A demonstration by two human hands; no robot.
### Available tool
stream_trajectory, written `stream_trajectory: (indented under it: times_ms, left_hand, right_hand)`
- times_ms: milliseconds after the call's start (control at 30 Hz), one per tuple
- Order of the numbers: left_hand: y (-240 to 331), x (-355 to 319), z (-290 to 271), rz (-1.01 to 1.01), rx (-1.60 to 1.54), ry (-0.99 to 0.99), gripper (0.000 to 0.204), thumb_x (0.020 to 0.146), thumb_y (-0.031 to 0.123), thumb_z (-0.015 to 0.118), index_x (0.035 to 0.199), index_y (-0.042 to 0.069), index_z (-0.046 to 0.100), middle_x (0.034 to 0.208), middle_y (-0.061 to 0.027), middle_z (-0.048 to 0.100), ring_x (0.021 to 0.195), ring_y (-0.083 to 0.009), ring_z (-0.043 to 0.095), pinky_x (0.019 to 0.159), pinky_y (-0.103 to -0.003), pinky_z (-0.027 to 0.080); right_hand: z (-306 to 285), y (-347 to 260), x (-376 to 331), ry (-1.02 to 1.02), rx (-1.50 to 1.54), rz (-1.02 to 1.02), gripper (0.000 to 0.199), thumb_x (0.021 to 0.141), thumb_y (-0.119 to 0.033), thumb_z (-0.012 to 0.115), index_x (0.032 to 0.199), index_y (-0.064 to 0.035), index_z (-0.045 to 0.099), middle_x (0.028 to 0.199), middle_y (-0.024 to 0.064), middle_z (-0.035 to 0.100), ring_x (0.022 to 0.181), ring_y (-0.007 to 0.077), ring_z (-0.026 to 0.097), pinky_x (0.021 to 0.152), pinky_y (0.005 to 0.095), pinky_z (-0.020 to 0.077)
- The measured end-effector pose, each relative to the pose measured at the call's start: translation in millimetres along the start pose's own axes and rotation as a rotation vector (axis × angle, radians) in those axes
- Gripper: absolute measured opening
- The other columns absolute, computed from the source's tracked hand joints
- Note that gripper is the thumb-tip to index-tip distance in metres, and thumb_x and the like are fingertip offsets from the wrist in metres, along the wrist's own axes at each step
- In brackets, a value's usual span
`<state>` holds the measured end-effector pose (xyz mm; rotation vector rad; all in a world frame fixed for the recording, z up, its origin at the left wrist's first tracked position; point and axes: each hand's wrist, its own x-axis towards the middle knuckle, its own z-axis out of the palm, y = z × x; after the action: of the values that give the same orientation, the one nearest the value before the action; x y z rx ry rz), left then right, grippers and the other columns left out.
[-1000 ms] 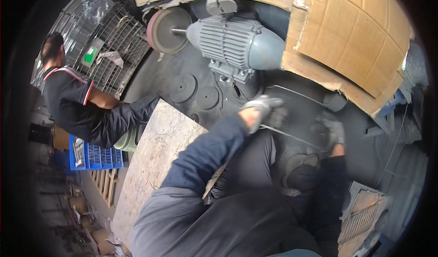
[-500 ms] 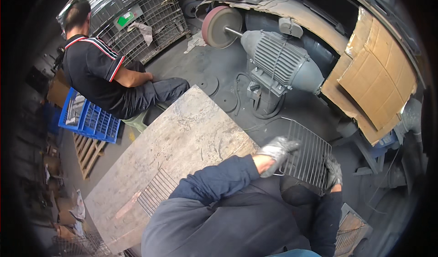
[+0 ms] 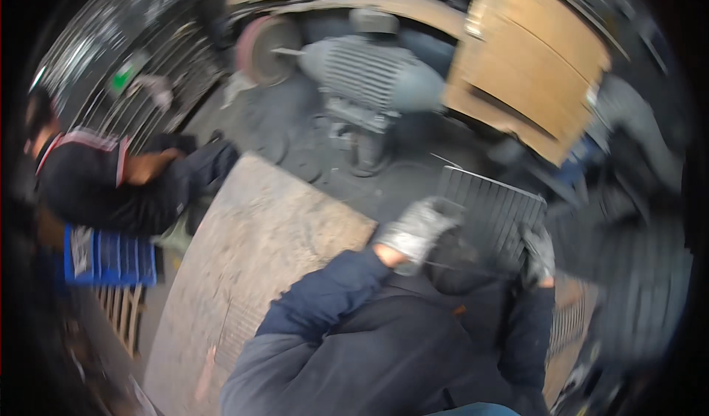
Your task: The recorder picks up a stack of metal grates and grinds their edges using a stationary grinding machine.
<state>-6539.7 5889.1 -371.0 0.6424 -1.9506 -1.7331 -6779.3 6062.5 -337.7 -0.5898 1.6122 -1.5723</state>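
Note:
A wire rack of thin parallel bars is held up above my lap, between my two gloved hands. My left hand, in a silvery-grey glove, is closed at the rack's left edge; motion blurs its fingertips. At the right side, my right hand wears a similar glove and grips the rack's edge. Another wire rack lies on the worn board to my left, partly behind my left sleeve. More wire racks show beside my right forearm.
Ahead stands a grey motor with a round wheel on its shaft. Cardboard sheets hang at the right. A seated person is at the left, near a blue crate on a wooden pallet and a wire cage.
The view has swung right, so the motor, board and seated person sit farther left. Both hands still hold the rack, which now appears tilted differently.

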Motion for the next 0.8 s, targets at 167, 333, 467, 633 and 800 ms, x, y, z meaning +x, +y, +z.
stream_trajectory:
  times_ms: [167, 333, 467, 633, 800]
  left_hand:
    - [-3.0, 12.3, -6.3, -0.059, -0.100, 0.080, 0.033, 0.086, 0.013, 0.079, 0.114, -0.001, 0.066, 0.109, -0.0091, 0.074, 0.099, -0.0160, 0.069, 0.087, -0.030, 0.052]
    - [-22.4, 33.0, 5.7, 0.149, -0.207, 0.142, 0.039, 0.087, 0.007, 0.078, 0.121, -0.001, 0.062, 0.115, -0.0113, 0.071, 0.109, -0.0189, 0.067, 0.096, -0.032, 0.051]
    - [-11.3, 38.7, 11.9, 0.216, -0.148, 0.169, 0.043, 0.085, -0.003, 0.076, 0.124, 0.003, 0.062, 0.118, -0.0091, 0.069, 0.109, -0.0183, 0.065, 0.097, -0.032, 0.052]
    - [-2.0, 44.6, 21.2, 0.168, -0.130, 0.217, 0.042, 0.083, -0.004, 0.077, 0.122, 0.003, 0.063, 0.116, -0.0082, 0.070, 0.109, -0.0173, 0.065, 0.097, -0.031, 0.052]
    - [4.2, 57.3, 13.0, 0.329, 0.027, 0.372, 0.033, 0.076, -0.003, 0.078, 0.105, 0.006, 0.065, 0.106, -0.0093, 0.071, 0.100, -0.0230, 0.068, 0.094, -0.036, 0.052]
  right_hand:
    - [-22.9, -1.6, 4.6, -0.093, -0.156, -0.283, 0.036, 0.089, -0.013, 0.073, 0.120, 0.0027, 0.064, 0.108, 0.0109, 0.071, 0.092, 0.0189, 0.068, 0.082, 0.0325, 0.0557]
    - [-29.6, 0.3, -0.8, -0.003, -0.162, -0.424, 0.028, 0.091, -0.008, 0.071, 0.118, 0.0004, 0.066, 0.103, 0.0085, 0.072, 0.095, 0.0193, 0.068, 0.086, 0.0322, 0.0539]
    - [-31.6, -2.3, -7.7, 0.024, -0.244, -0.477, 0.030, 0.092, -0.009, 0.072, 0.120, 0.0000, 0.067, 0.113, 0.0097, 0.073, 0.104, 0.0185, 0.068, 0.093, 0.0328, 0.0538]
    - [-35.3, 11.9, 1.7, 0.015, -0.140, -0.534, 0.034, 0.091, -0.013, 0.074, 0.122, -0.0010, 0.066, 0.114, 0.0110, 0.073, 0.105, 0.0214, 0.068, 0.094, 0.0348, 0.0535]
    - [-24.6, -17.5, -15.2, 0.216, -1.172, -0.148, 0.059, 0.080, -0.002, 0.078, 0.135, -0.0012, 0.057, 0.128, 0.0183, 0.065, 0.117, 0.0320, 0.065, 0.100, 0.0407, 0.0516]
